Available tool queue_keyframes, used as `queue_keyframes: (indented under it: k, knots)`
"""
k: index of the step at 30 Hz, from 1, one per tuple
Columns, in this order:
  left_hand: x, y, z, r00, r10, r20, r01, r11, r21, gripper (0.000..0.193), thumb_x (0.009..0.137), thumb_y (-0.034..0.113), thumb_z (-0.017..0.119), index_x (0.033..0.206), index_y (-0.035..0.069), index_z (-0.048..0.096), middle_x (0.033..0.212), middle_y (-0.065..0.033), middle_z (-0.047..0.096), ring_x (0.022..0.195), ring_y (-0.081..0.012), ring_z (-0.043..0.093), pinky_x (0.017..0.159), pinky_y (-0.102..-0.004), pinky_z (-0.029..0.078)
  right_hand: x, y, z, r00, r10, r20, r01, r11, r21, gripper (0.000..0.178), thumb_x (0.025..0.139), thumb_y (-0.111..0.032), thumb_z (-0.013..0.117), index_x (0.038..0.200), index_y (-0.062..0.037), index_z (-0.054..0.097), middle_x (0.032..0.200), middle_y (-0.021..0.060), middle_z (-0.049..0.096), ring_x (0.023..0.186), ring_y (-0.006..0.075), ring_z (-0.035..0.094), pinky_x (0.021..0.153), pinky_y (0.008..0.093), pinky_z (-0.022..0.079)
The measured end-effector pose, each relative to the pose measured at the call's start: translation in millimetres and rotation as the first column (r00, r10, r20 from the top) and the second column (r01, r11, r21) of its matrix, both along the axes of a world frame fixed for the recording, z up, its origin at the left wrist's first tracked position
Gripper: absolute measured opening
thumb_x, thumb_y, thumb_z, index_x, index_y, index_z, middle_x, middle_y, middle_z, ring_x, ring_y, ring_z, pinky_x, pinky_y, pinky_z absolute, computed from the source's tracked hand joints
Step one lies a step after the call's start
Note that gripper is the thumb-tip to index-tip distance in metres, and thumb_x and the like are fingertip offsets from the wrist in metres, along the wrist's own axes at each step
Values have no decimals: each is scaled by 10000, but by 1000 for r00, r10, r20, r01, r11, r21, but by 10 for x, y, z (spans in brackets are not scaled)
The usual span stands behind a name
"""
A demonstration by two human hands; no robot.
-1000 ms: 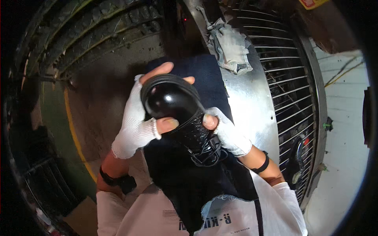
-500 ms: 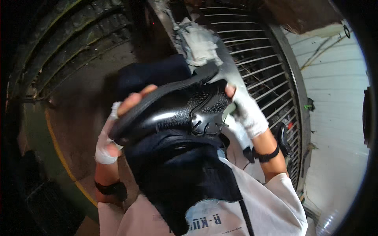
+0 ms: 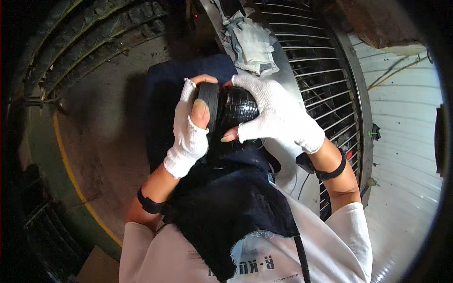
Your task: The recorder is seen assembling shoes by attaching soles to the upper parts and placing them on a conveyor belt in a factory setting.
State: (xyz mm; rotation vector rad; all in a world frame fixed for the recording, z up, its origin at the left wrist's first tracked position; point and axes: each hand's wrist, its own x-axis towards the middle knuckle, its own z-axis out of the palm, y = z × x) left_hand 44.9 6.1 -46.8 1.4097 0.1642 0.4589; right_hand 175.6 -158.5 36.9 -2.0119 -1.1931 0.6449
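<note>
A black leather shoe [image 3: 239,107] is held over my lap, its textured, shiny back end turned up toward me. The thick black heel [image 3: 209,101] of the sole faces left. My left hand [image 3: 191,120], in a white fingerless glove, closes around the sole side, thumb on the heel. On the other side, my right hand [image 3: 271,106], gloved the same way, curves around the leather upper with thumb and fingers spread over it. The rest of the shoe is hidden behind the hands and its own heel.
A dark apron [image 3: 231,198] covers my front and lap. Ahead lie white cloths [image 3: 250,45] on a metal ledge [image 3: 288,78]. To the right runs a barred metal rack [image 3: 325,78]. At the far left stand curved-looking racks [image 3: 89,37] with dark items.
The shoe has turned from lying sideways, lace side showing, to having its back end toward me. Both hands have shifted their grip; the left moved from the toe to the heel.
</note>
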Motion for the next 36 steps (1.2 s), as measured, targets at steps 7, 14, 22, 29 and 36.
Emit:
queue_keyframes:
  k: [7,14,22,29,36]
  knots:
    - [-332,26,127,996,-44,-76,52,993,102,977,904,827,545,1390,-19,484,1205,-127,551,1082,-215,563,982,-372,454,-350,86,247,957,79,280,-64,996,-62,905,644,-594,931,1278,-20,635,976,207,710,847,408,725,774,438,575]
    - [-471,124,228,957,-288,30,288,958,4,777,999,697,561,1232,-42,614,1131,-122,626,1023,-192,599,933,-348,473,-636,-247,326,994,47,94,-44,998,-41,957,673,-577,925,1324,12,544,1224,282,656,1081,462,705,909,491,587]
    - [-368,-87,495,989,-150,6,150,989,-16,457,1121,306,452,837,-22,595,856,-99,607,776,-149,532,751,-304,420,-765,-305,340,982,146,123,-117,969,-216,1020,700,-741,828,1304,31,548,1140,247,677,873,427,737,743,459,609]
    - [-483,-110,539,972,-186,145,195,980,-47,411,1102,275,471,811,7,584,821,-97,594,776,-201,548,775,-351,440,-834,-327,300,921,217,322,-225,974,-14,963,766,-800,724,1219,41,603,1068,236,676,721,367,718,598,407,584]
    - [-376,151,380,926,-362,113,372,924,-88,451,1117,421,442,920,37,568,879,-39,504,828,-141,482,804,-312,410,-710,-79,233,924,258,282,-258,965,-37,925,779,-871,670,1082,3,658,886,177,675,680,334,702,579,385,560]
